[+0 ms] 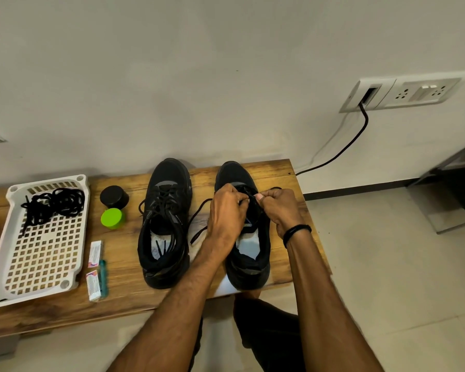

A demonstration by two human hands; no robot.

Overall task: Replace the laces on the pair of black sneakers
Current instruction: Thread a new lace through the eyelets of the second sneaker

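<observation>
Sneaker (253,260) at three o'clock was only part-laced; left hand (226,210) and right hand (279,208) each held its lace (198,209) in a pinching grip. Other sneaker (167,224), nine o'clock, looked laced.

Wooden plank table (124,296), loaded.
On it: white perforated plastic tray (47,179), black round jar (114,196), green round cap (112,218), two small packets (95,253), teal pen (102,277), two black sneakers (169,171).

One view is given — worn at the head, it is aimed forward and down. The wooden table (124,285) is seen close across the lower half, the wall (199,76) across the upper half; the left hand (226,213) and right hand (279,208) are caught near, just below centre.
</observation>
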